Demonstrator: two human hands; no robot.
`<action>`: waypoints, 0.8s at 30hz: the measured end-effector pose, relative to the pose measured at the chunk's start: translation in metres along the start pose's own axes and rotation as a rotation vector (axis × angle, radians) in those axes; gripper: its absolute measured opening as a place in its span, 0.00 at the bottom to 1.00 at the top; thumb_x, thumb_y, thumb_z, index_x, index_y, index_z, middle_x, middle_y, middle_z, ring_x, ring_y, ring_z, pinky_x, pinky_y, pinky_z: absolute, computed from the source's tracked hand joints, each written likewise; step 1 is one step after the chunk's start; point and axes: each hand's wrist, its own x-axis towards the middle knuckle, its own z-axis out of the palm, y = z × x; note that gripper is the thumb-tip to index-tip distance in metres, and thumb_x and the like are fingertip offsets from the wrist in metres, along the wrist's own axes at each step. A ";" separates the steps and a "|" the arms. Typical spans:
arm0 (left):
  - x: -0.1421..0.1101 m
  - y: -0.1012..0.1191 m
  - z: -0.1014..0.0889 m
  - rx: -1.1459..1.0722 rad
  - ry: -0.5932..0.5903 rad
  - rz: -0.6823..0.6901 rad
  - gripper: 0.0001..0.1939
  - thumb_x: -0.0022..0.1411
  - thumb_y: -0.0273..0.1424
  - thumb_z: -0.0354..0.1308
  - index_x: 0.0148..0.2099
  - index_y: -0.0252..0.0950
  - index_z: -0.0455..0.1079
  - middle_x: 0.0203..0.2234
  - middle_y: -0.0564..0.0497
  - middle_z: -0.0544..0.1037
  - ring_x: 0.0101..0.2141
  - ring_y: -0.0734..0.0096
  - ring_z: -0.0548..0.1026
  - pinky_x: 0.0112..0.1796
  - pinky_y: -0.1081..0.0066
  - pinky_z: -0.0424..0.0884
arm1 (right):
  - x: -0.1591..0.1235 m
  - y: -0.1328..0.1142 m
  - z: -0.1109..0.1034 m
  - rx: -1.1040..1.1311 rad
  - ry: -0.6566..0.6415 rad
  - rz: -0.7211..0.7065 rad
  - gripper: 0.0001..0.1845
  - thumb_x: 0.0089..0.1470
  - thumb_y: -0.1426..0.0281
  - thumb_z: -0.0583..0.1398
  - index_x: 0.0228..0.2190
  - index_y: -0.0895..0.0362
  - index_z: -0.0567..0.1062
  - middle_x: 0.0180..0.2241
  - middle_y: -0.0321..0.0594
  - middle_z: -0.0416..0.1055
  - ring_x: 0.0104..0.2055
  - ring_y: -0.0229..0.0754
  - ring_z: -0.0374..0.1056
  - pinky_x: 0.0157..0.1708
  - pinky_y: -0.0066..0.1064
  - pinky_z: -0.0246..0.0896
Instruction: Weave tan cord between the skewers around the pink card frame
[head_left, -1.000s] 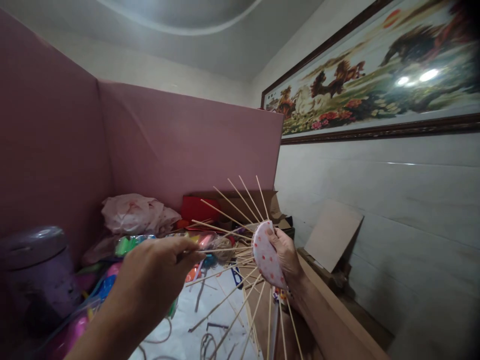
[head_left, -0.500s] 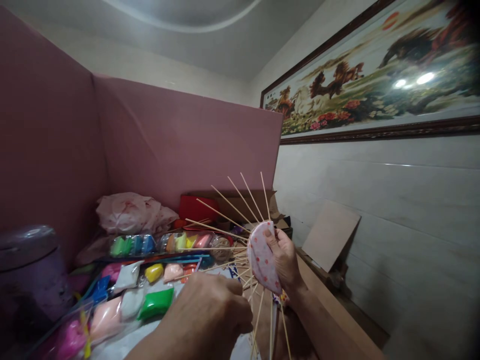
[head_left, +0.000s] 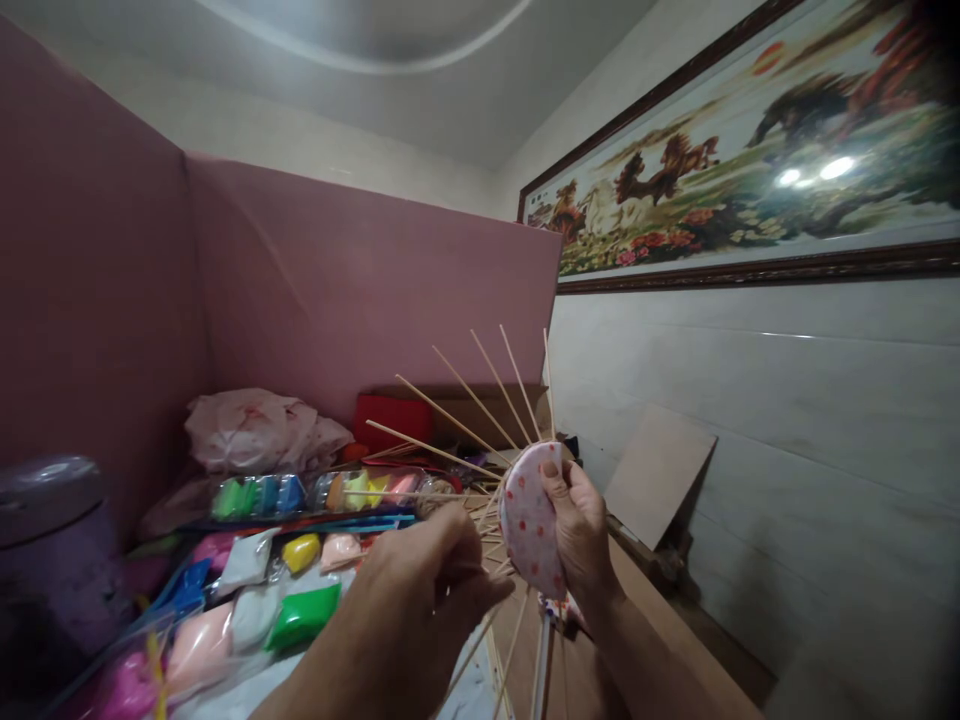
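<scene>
My right hand (head_left: 583, 530) is closed on the edge of a flat half-round piece (head_left: 531, 525) covered in pale pink cloth with red dots, its thumb on the near face. Thin wooden sticks (head_left: 454, 420) fan out from the curved rim, up, left and down. On the left side of the piece, my left hand (head_left: 409, 605) has thumb and fingers pinched on one of the sticks, close to the rim. The fingers partly hide the lower sticks.
Bags of coloured clay (head_left: 304, 617) cover the left of the table, with a lidded purple bin (head_left: 56, 580) beyond them. A crumpled pink cloth bundle (head_left: 262, 430) lies at the back. A board (head_left: 660, 475) leans on the right wall.
My left hand has turned and risen toward the rim, its fingers now pinching a stick. The half-round piece and its sticks have shifted slightly right in view, still in my right hand.
</scene>
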 end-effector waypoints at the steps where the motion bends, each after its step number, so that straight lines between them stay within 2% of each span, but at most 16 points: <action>1: 0.000 -0.002 0.001 0.007 0.038 -0.029 0.11 0.55 0.32 0.53 0.24 0.36 0.56 0.16 0.58 0.63 0.19 0.79 0.59 0.20 0.77 0.54 | 0.000 0.000 0.000 0.015 -0.002 0.008 0.14 0.47 0.60 0.59 0.33 0.57 0.68 0.24 0.33 0.65 0.23 0.34 0.61 0.24 0.24 0.58; 5: 0.000 -0.011 0.000 0.067 0.153 -0.036 0.07 0.56 0.33 0.51 0.28 0.37 0.61 0.15 0.59 0.63 0.17 0.79 0.59 0.20 0.76 0.55 | 0.000 0.000 -0.001 0.078 -0.001 0.052 0.13 0.47 0.61 0.59 0.33 0.56 0.68 0.24 0.33 0.65 0.23 0.33 0.61 0.24 0.24 0.58; 12: -0.003 -0.011 -0.017 0.162 0.311 0.164 0.04 0.57 0.29 0.52 0.32 0.38 0.68 0.22 0.55 0.71 0.23 0.77 0.68 0.25 0.76 0.63 | 0.004 0.000 -0.005 0.198 -0.011 0.110 0.11 0.47 0.62 0.60 0.31 0.55 0.66 0.21 0.30 0.66 0.20 0.33 0.61 0.22 0.24 0.59; 16: -0.008 -0.008 -0.033 0.190 0.374 0.262 0.07 0.56 0.26 0.52 0.37 0.39 0.69 0.30 0.53 0.74 0.29 0.75 0.71 0.29 0.76 0.66 | 0.007 0.001 -0.009 0.190 -0.025 0.107 0.10 0.47 0.62 0.59 0.30 0.55 0.66 0.21 0.29 0.66 0.19 0.32 0.62 0.22 0.24 0.59; 20: -0.010 -0.007 -0.047 0.273 0.448 0.255 0.07 0.56 0.28 0.52 0.34 0.41 0.72 0.30 0.54 0.75 0.27 0.75 0.72 0.25 0.77 0.65 | 0.009 0.001 -0.010 0.191 -0.035 0.103 0.12 0.46 0.62 0.61 0.30 0.55 0.67 0.20 0.29 0.66 0.19 0.33 0.62 0.21 0.24 0.59; 24: -0.008 -0.011 -0.058 0.283 0.519 0.162 0.07 0.54 0.31 0.53 0.33 0.42 0.73 0.29 0.55 0.76 0.27 0.73 0.73 0.24 0.76 0.65 | 0.009 -0.002 -0.009 0.190 -0.050 0.110 0.15 0.43 0.60 0.62 0.31 0.57 0.68 0.20 0.32 0.67 0.19 0.35 0.62 0.19 0.25 0.59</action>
